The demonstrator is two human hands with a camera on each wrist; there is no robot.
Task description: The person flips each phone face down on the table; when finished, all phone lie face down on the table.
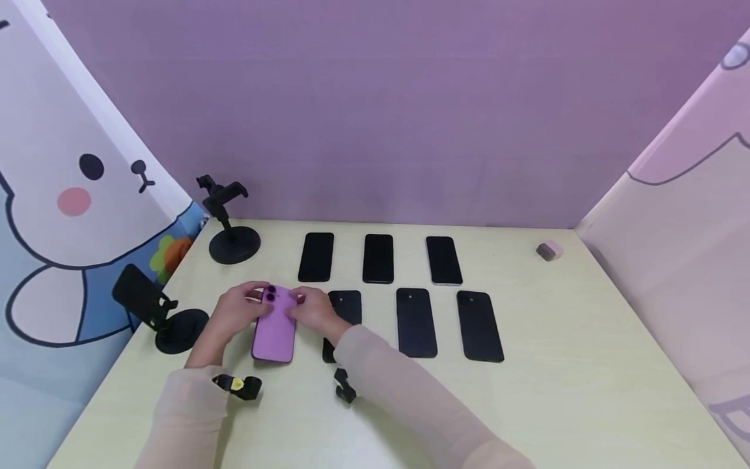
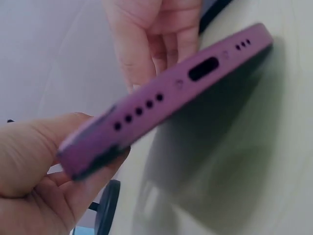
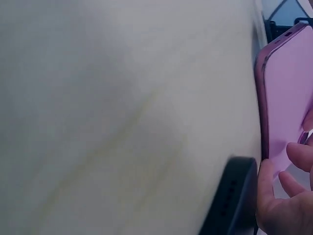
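My left hand (image 1: pixel 236 310) and right hand (image 1: pixel 316 311) pinch the purple phone (image 1: pixel 275 335) by its sides, fingers curled, over the table (image 1: pixel 574 365); my right sleeve (image 1: pixel 404 391) partly hides one dark phone (image 1: pixel 350 302); five others (image 1: pixel 416 322) lie rightward; two black stands (image 1: pixel 234 245) rise at left.

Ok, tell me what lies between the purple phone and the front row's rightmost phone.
Two dark phones, the one nearer the purple phone partly hidden by the right hand and arm; the head view shows this.

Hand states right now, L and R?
Left hand: closed, fingers holding the purple phone by its left edge.
Right hand: closed, holding the same phone by its right edge.
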